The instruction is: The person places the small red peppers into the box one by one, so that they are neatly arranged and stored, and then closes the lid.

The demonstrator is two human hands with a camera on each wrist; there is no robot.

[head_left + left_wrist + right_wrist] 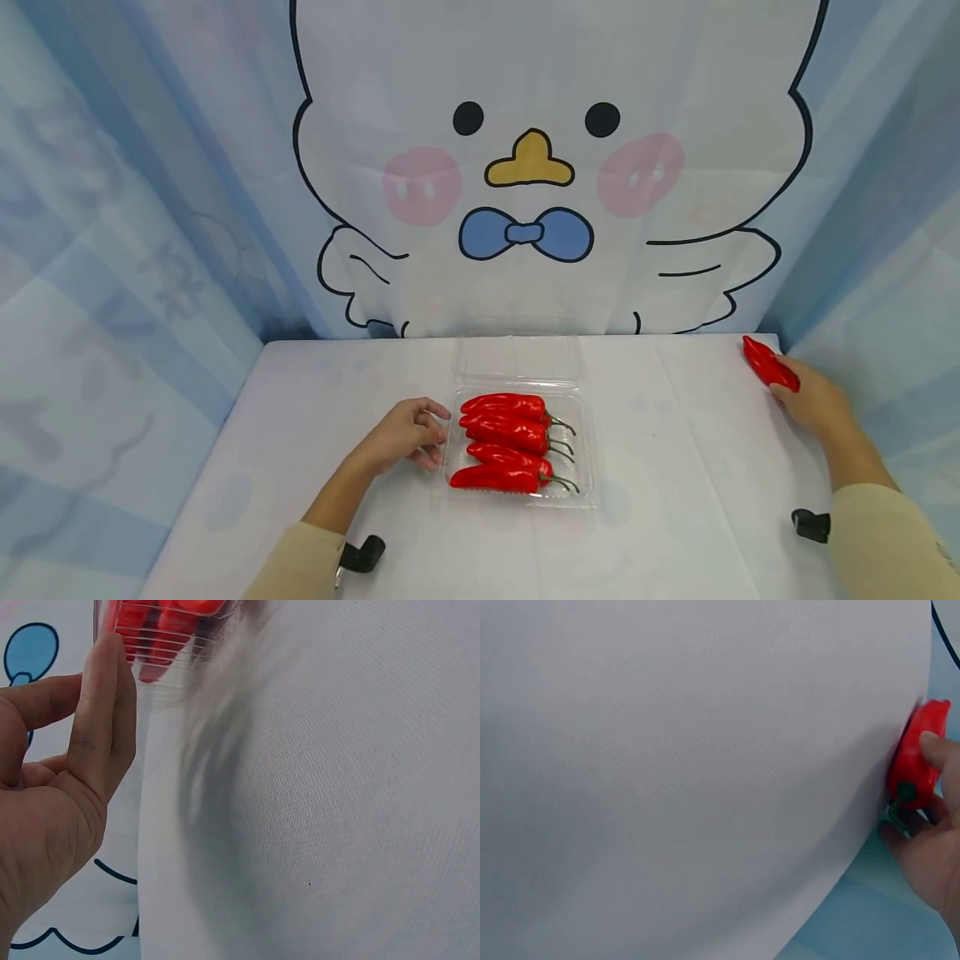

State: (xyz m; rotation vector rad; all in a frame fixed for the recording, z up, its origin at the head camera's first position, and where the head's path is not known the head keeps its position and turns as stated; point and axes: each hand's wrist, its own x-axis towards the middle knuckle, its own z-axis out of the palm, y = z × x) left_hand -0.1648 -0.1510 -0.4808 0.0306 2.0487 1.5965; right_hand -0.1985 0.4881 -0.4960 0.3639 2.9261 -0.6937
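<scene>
Several red chili peppers (507,433) with green stems lie side by side in a clear plastic clamshell box (582,492), stems toward the right. Its transparent lid (517,360) is folded back, away from me. At the box's left side is my left hand (405,435), fingers loosely bent, fingertips right at the wall; the left wrist view shows them by the ribbed plastic (176,645). Far to the right, near the table's back corner, my right hand (813,400) grips another red chili pepper (767,363). In the right wrist view the thumb presses on this pepper (919,754), its green stem pointing toward the palm.
A white cloth covers the table (675,467). Behind it hangs a curtain (525,292) with a cartoon bird, and blue curtains (112,250) close off both sides. Black wrist camera mounts (363,554) stick out from both sleeves.
</scene>
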